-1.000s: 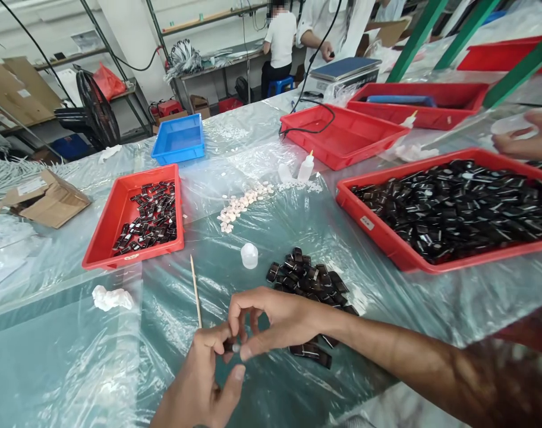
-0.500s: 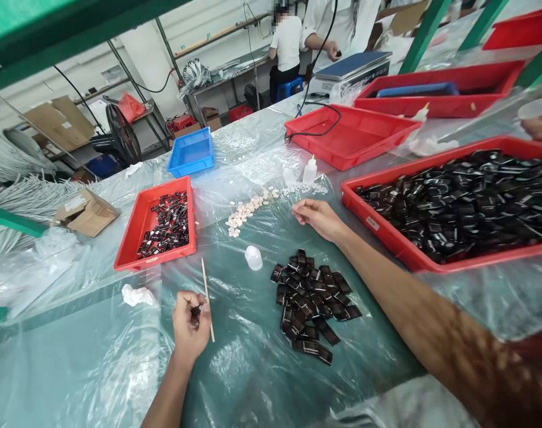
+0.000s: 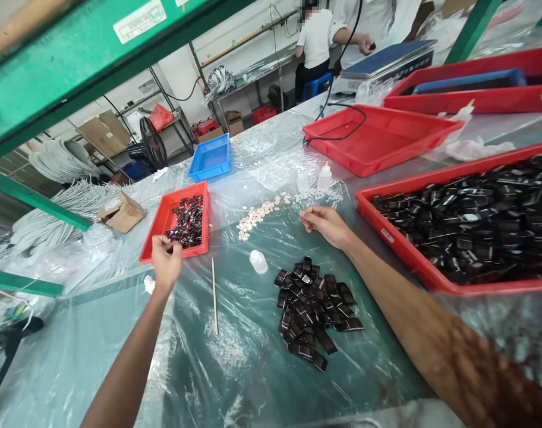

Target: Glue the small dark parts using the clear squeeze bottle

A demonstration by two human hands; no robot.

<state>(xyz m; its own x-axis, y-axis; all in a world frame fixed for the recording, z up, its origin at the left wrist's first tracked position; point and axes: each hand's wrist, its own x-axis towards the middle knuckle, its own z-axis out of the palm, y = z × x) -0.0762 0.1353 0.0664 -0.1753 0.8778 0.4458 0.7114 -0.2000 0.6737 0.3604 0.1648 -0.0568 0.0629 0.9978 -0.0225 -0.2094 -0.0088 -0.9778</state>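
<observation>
Small glossy black plastic pieces [image 3: 188, 223] fill the little red tray [image 3: 157, 232], where my left hand [image 3: 166, 258] hovers at the near rim, fingers curled (whether pinching one, I cannot tell). They look light, stiff and slick, best nipped by the edges. Right of the tray, my right hand [image 3: 325, 224] rests loosely closed by small white pellets [image 3: 257, 214]. The tray's label is unreadable.

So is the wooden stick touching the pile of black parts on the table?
Apart. The head view shows the wooden stick lying left of the pile of black parts, with a bare strip of plastic sheet between them.
</observation>
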